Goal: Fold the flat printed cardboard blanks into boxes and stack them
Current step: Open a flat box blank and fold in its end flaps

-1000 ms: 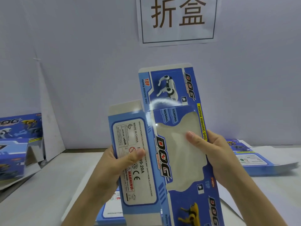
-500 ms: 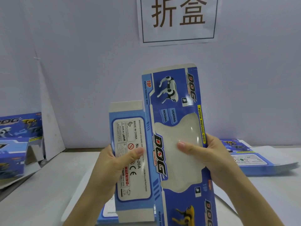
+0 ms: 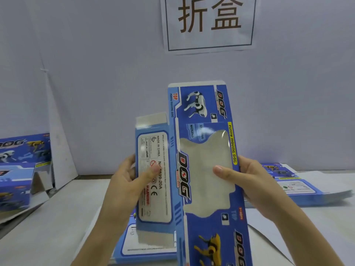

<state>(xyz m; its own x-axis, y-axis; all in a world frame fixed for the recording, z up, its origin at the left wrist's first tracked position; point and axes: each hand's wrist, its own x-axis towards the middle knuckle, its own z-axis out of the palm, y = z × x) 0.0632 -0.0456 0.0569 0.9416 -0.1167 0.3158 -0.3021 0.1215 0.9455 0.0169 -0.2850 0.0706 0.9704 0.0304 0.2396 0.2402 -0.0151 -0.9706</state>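
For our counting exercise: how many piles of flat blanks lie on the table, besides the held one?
2. The near pile lies partly behind the held blank; the right pile lies past the right hand. Others may be hidden.

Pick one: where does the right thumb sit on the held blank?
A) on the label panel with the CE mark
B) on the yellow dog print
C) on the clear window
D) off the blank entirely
C: the right hand grips the right edge of the cardboard blank with its thumb lying across the clear window; the thumb on the label panel belongs to the left hand.
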